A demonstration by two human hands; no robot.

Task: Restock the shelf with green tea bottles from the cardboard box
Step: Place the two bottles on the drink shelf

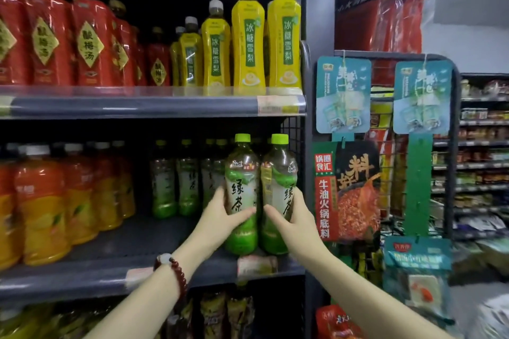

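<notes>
Left hand (220, 215) and right hand (294, 217) each wrap a green tea bottle, left bottle (242, 192) and right bottle (278, 190), upright at the shelf (110, 264) front edge; rows (187, 176) stand behind, gap between; box unseen, so remaining stock unknown

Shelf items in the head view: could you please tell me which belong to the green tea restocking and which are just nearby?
Part of the job:
- left green tea bottle, held by the left hand
- right green tea bottle, held by the right hand
- green tea bottles further back
- middle shelf

Just nearby:
- orange drink bottles
- yellow pear drink bottles
- red bottles
- hanging hotpot packet
</notes>
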